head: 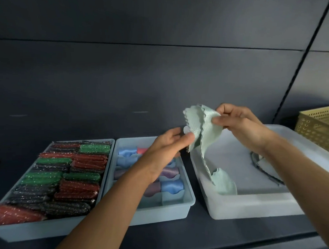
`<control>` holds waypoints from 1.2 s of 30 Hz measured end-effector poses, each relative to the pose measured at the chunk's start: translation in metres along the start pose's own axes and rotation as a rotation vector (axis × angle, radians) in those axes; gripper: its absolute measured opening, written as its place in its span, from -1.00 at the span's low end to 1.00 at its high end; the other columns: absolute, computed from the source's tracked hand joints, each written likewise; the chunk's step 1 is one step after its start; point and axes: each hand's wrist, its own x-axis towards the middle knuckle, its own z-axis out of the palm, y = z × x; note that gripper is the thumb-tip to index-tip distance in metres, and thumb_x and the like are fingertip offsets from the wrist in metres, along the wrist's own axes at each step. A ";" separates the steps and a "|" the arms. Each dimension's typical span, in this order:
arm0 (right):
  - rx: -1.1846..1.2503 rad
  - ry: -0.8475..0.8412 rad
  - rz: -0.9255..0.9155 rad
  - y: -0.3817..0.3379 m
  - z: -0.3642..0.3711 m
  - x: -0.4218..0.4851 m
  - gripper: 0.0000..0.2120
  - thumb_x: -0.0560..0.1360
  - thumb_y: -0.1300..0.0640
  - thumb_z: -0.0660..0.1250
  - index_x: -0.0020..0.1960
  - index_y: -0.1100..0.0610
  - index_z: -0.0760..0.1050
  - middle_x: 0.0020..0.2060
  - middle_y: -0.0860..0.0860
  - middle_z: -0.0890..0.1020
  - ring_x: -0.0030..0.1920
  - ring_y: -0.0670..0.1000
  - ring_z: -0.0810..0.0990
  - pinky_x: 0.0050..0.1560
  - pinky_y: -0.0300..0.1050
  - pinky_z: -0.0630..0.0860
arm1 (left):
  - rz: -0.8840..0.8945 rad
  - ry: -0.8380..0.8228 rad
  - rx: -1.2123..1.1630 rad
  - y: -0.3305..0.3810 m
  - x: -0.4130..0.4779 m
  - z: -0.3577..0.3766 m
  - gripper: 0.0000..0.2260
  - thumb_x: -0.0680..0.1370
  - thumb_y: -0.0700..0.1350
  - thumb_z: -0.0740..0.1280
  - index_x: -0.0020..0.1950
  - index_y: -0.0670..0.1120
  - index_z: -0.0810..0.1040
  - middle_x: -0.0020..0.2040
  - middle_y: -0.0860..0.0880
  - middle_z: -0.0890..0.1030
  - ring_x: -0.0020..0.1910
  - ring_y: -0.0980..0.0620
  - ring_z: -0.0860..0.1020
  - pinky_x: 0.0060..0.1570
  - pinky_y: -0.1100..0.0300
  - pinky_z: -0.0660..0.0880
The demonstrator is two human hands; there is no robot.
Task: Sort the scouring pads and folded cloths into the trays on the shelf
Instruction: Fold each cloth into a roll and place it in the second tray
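A pale green cloth (207, 139) with wavy edges hangs between both hands above the white bin (251, 206). My right hand (239, 125) pinches its upper corner. My left hand (167, 150) grips its left edge lower down. The cloth's bottom end drapes onto the bin's front wall. The left tray (35, 230) is packed with red, green and dark glittery scouring pads (66, 177). In the divided middle tray (165, 212) lie blue, purple and pink rolled cloths (172, 185), partly hidden by my left forearm. A dark grey cloth (262, 166) lies in the bin behind my right wrist.
A beige perforated basket (319, 127) stands at the far right behind the bin. All containers sit on a dark shelf (220, 235) with a dark back panel. The shelf's front edge runs close below the trays.
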 end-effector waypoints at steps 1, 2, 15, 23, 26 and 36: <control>0.052 -0.019 -0.016 -0.005 0.006 0.001 -0.89 0.40 0.20 0.37 -0.18 0.21 0.45 -0.34 0.03 0.55 -0.30 -0.03 0.51 -0.22 -0.27 0.45 | 0.013 -0.011 -0.053 0.004 0.002 0.001 -0.54 0.44 0.29 0.40 0.26 0.11 0.56 0.19 0.10 0.64 0.20 0.07 0.59 0.29 -0.05 0.47; 0.083 -0.034 -0.029 -0.009 0.011 0.002 -0.89 0.41 0.20 0.36 -0.17 0.20 0.45 -0.34 0.01 0.56 -0.30 -0.03 0.51 -0.22 -0.27 0.45 | 0.042 -0.005 -0.111 0.009 0.003 0.001 -0.57 0.45 0.26 0.40 0.21 0.05 0.61 0.13 0.04 0.67 0.14 0.03 0.61 0.27 -0.06 0.47; 0.336 -0.083 -0.021 -0.034 0.071 0.014 -0.57 0.48 -0.20 0.24 0.16 0.08 0.55 -0.01 0.04 0.62 -0.03 -0.01 0.56 -0.08 -0.23 0.52 | 0.583 0.341 0.632 0.098 0.006 -0.035 -0.86 0.54 -0.06 0.39 -0.10 -0.11 0.68 -0.30 -0.16 0.63 -0.38 -0.02 0.47 -0.34 0.08 0.41; 0.119 0.250 -0.093 -0.054 0.092 0.019 -0.91 0.52 0.24 0.36 -0.11 0.17 0.64 -0.30 0.01 0.68 -0.28 -0.04 0.62 -0.20 -0.07 0.59 | 0.401 0.235 0.675 0.115 -0.007 -0.057 -0.87 0.45 0.01 0.50 -0.13 -0.03 0.68 -0.44 -0.06 0.51 -0.47 0.04 0.36 -0.43 0.20 0.29; 0.067 0.317 -0.066 -0.052 0.090 0.020 -0.81 0.53 0.21 0.35 -0.19 0.30 0.59 -0.34 0.14 0.58 -0.31 0.07 0.51 -0.22 0.03 0.52 | 0.241 0.165 0.660 0.111 -0.016 -0.076 -0.54 0.31 0.17 0.54 -0.12 -0.22 0.65 -0.28 -0.10 0.58 -0.34 -0.02 0.46 -0.29 0.11 0.36; -0.025 0.441 -0.234 -0.043 0.114 0.013 -0.86 0.52 0.20 0.37 -0.19 0.15 0.65 -0.43 -0.03 0.61 -0.40 -0.09 0.51 -0.30 -0.09 0.52 | 0.235 0.502 0.160 0.085 -0.021 -0.056 -0.76 0.53 -0.12 0.44 -0.07 -0.32 0.58 -0.29 -0.17 0.63 -0.57 0.01 0.52 -0.53 0.25 0.49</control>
